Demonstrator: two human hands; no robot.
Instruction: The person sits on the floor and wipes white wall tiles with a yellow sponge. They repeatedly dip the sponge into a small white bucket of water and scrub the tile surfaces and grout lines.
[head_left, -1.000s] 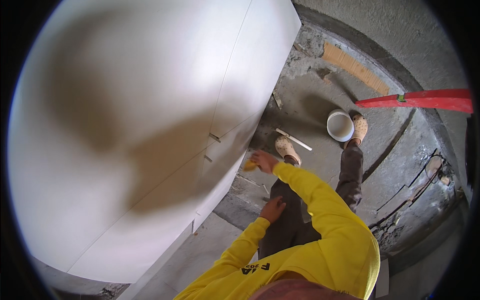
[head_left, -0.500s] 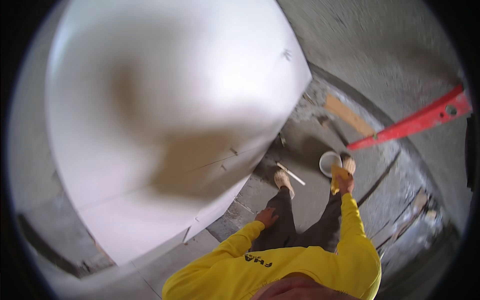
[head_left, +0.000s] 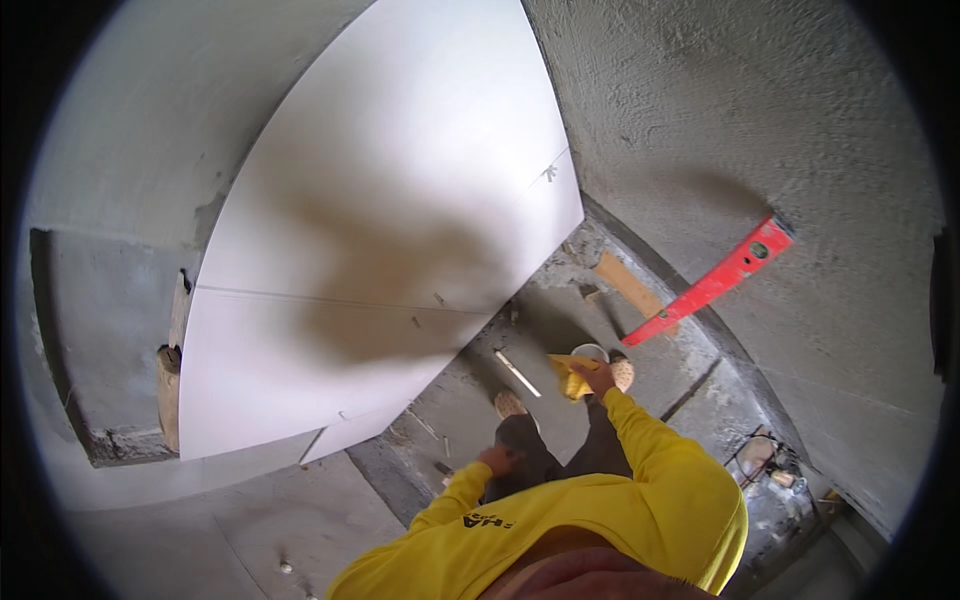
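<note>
My right hand [head_left: 595, 376] grips a yellow, floppy piece [head_left: 568, 379] that looks like a cloth or sponge. Right behind it is a round white bucket [head_left: 591, 352], partly covered by the hand and the yellow piece. My left hand [head_left: 497, 460] hangs beside my left thigh, its fingers smeared and hard to read. To the left, large white tile panels [head_left: 380, 230] lean or stand along the wall, with small clips at the seam between them. A thin white stick [head_left: 517, 373] lies on the floor by my left shoe.
A red spirit level [head_left: 708, 284] leans against the rough grey wall [head_left: 790, 120] on the right. Beside its foot lies an orange-brown board [head_left: 630, 284]. Rubble [head_left: 765, 462] is at the lower right. A wood piece [head_left: 168, 400] stands at the panels' left edge.
My view has swung, so the panels now show their left edge. The yellow piece, still in my right hand, has turned to the left beside the bucket. My left hand has come off the thigh.
</note>
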